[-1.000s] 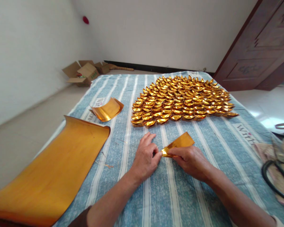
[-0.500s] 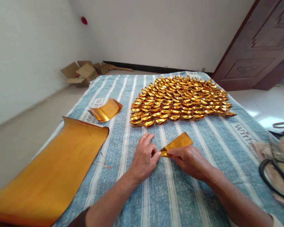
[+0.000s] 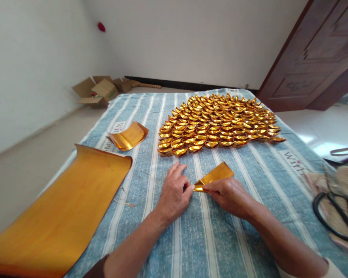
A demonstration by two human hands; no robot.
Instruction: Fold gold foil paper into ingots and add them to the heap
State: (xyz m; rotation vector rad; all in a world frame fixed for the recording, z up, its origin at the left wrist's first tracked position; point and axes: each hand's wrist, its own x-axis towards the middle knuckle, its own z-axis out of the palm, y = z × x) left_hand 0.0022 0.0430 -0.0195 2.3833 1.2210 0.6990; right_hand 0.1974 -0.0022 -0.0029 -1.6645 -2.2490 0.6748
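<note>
A partly folded piece of gold foil paper (image 3: 219, 173) lies on the striped cloth between my hands, its wide end angled up to the right. My left hand (image 3: 175, 191) pinches its narrow left tip between thumb and index finger, the other fingers stretched forward. With its fingers closed, my right hand (image 3: 230, 196) presses on the folded lower edge just right of that tip. Beyond my hands stand many folded gold paper ingots (image 3: 217, 125), packed in close rows.
Left of my arm lies a large gold paper sheet (image 3: 66, 204); a small curled stack of gold paper (image 3: 129, 136) sits beyond it. Black-handled scissors (image 3: 333, 210) rest at the right edge. A cardboard box (image 3: 100, 92) and a wooden door (image 3: 304, 58) are farther back.
Both hands keep their hold on the gold foil paper, with hardly any finger movement. The whole view has shifted slightly.
</note>
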